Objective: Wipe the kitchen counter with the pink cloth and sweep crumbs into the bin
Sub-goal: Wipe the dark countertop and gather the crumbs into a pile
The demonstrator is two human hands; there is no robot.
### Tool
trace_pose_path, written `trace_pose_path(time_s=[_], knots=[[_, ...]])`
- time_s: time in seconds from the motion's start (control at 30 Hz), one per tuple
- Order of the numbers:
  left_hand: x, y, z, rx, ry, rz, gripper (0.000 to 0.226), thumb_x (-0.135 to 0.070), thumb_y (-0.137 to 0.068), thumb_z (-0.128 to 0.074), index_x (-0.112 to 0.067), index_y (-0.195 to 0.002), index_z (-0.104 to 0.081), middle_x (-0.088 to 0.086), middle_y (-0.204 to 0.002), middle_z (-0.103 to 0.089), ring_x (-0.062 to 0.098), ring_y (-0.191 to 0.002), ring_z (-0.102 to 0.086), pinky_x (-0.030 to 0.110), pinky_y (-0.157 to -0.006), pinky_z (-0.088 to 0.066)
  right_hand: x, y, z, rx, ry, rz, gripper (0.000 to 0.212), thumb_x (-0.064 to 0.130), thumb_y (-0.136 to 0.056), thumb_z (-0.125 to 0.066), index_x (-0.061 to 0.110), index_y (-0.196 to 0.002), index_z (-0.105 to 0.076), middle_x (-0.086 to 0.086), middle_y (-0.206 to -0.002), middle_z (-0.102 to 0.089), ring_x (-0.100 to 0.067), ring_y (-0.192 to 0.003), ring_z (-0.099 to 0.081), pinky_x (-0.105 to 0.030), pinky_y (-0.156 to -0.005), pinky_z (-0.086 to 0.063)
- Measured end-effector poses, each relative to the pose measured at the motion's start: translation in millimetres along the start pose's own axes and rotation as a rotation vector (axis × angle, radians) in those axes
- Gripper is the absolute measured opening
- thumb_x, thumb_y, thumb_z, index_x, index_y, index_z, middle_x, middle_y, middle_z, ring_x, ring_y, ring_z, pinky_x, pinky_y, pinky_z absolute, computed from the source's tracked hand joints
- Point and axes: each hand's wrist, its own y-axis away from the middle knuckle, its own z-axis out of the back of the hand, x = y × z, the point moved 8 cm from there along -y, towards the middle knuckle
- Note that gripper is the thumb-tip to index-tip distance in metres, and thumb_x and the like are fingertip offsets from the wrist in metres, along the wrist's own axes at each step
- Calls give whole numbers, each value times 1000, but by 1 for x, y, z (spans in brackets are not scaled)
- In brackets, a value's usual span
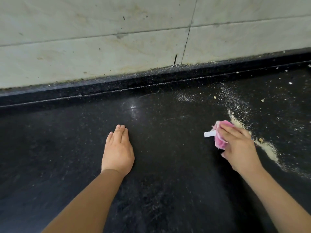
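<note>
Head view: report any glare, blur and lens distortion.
Head view: a small white glare spot shines on the dark counter; the wide-angle lens bows the tiled wall and the counter's back edge; the left hand, right hand and pink cloth look slightly soft; crumbs stay readable.

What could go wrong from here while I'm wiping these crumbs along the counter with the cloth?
1. The crumbs lie in a long line to the right of the pink cloth; a fast stroke could scatter them instead of gathering them.
2. Specks sit along the ledge by the wall and may get missed.
3. No bin is in view, so crumbs could fall to the floor at the edge.
4. The left hand rests flat on the counter, possibly picking up grit.
</note>
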Motion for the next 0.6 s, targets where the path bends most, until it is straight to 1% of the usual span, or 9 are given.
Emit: trace_pose_path(time_s=[0.07,0.1,0.17,0.23,0.3,0.37,0.47,0.53,0.6], knots=[[1,-3,1,39,-95,18,46,-15,-98,-24,-2,-142,-20,9,-152,-16,19,-141,-8,23,-111,3,3,-8,14,-66,-33,5,80,-18,-28,-77,0,-105,-65,-12,-113,-64,-27,-102,-56,-7,-98,-17],[-1,-6,5,42,-145,34,44,-18,-98,-23,-3,-140,-26,9,-150,-22,19,-140,-15,25,-112,-4,9,-12,20,-95,-63,8,78,-20,-31,-75,-1,-106,-65,-13,-114,-63,-25,-103,-52,-10,-98,-19],[-8,-14,17,-9,-199,73,38,-21,-98,-24,-5,-126,-45,8,-136,-43,21,-128,-37,28,-109,-18,21,-24,26,-113,-136,11,78,-21,-36,-74,0,-111,-63,-13,-118,-61,-31,-102,-49,-26,-96,-31],[-18,-22,26,-60,-184,106,34,-20,-97,-28,-6,-118,-51,6,-126,-50,22,-119,-44,31,-106,-23,34,-38,25,-92,-175,67,78,-21,-40,-73,0,-114,-61,-14,-120,-60,-28,-105,-46,-33,-91,-36],[-30,-32,22,-68,-94,113,38,-19,-96,-31,-3,-127,-44,11,-137,-41,25,-129,-34,33,-108,-21,44,-54,26,-82,-167,182,79,-21,-36,-74,-3,-111,-61,-16,-116,-62,-20,-105,-43,-30,-91,-37],[-39,-45,11,-37,-64,130,47,-22,-97,-28,-1,-139,-25,12,-149,-21,23,-139,-13,32,-112,-11,47,-73,26,-54,-183,275,76,-17,-37,-72,-2,-111,-62,-17,-114,-63,-30,-102,-53,-29,-90,-37],[-39,-56,-6,-1,-50,212,54,-29,-98,-21,-5,-144,-6,9,-154,0,20,-141,6,33,-113,1,53,-95,18,13,-181,402,65,-12,-46,-65,-2,-110,-62,-18,-116,-61,-43,-91,-58,-45,-82,-46],[-39,-57,-12,0,-86,225,56,-34,-98,-16,-7,-145,0,7,-154,5,19,-140,10,34,-113,5,58,-106,7,87,-190,460,76,-18,-37,-75,-2,-110,-62,-18,-117,-60,-44,-93,-57,-56,-77,-49],[-38,-58,-16,3,-102,236,58,-37,-97,-14,-8,-145,1,6,-154,6,17,-140,12,34,-113,7,65,-123,-9,162,-182,512,85,-18,-30,-78,-2,-111,-61,-18,-118,-60,-44,-96,-57,-58,-77,-49]])
